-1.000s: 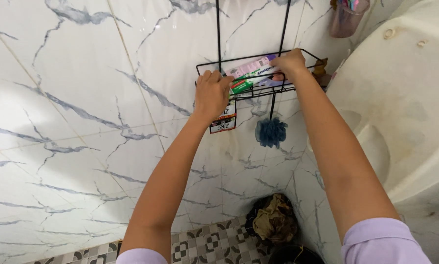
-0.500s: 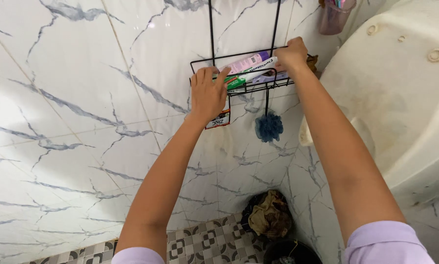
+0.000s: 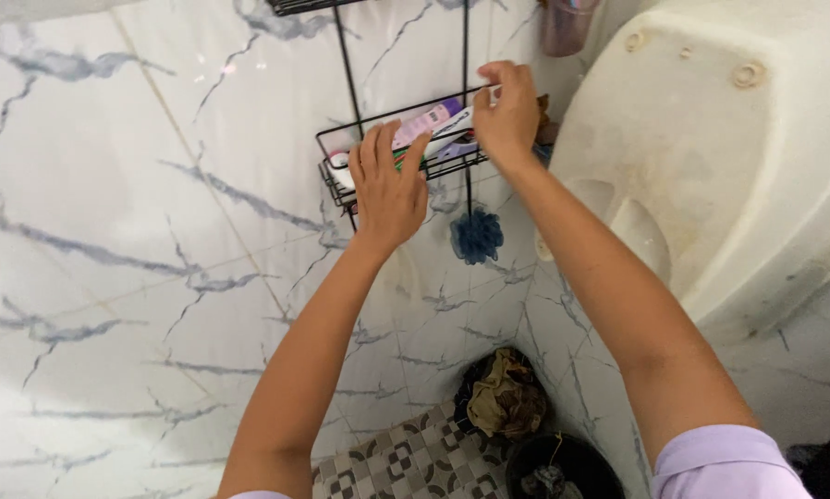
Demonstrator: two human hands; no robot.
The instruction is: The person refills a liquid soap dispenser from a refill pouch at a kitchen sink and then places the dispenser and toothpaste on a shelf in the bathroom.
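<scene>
A black wire shelf rack (image 3: 341, 189) hangs on the marbled white wall. In its basket lie several tubes, one pink-lilac tube (image 3: 426, 123) on top. My left hand (image 3: 387, 185) presses against the basket's front with fingers spread over the wires. My right hand (image 3: 507, 113) is at the basket's right end, fingers pinched on the end of a white tube (image 3: 459, 120). A blue bath sponge (image 3: 477, 236) dangles under the basket.
A large cream plastic tank (image 3: 720, 157) fills the right side. A pink cup (image 3: 563, 26) hangs at the top. On the patterned floor stand a dark bag with a brown cloth (image 3: 506, 395) and a black bucket (image 3: 563, 467).
The view has dropped and shifted, so the rack sits higher and more central. My left hand has slid lower on the basket front; my right hand stays at the right end.
</scene>
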